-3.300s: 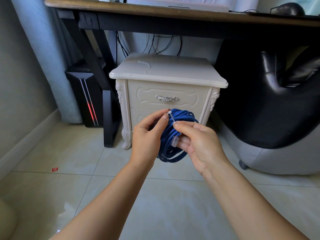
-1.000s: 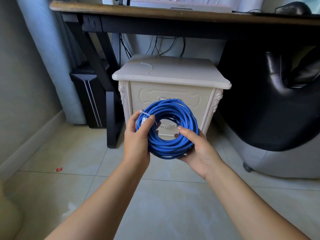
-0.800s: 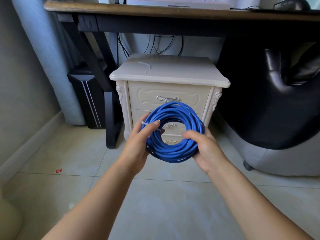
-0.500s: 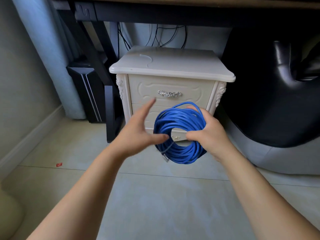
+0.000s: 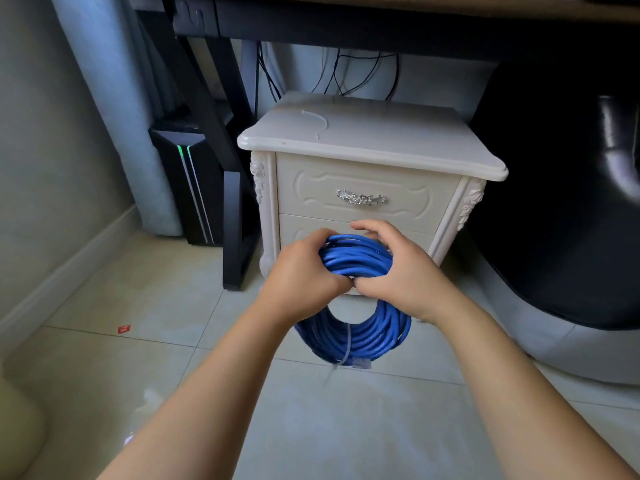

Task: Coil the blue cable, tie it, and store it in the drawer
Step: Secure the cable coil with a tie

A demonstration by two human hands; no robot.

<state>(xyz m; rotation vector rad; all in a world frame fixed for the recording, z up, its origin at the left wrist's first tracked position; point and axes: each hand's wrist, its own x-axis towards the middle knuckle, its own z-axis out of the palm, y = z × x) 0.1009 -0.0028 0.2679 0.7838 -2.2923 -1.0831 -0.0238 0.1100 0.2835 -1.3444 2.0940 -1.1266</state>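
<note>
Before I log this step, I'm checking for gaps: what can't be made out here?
Head view only.
Handle of the lower drawer: hidden behind the left hand, right hand and blue cable.
The tie: small and blurred; its fastening is unreadable.
Top of the desk: cut off by the upper edge.

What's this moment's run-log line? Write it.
phase: coil tied, not stored | left hand: grips blue cable top | right hand: grips cable top | white tie: around coil bottom | top drawer: closed
</note>
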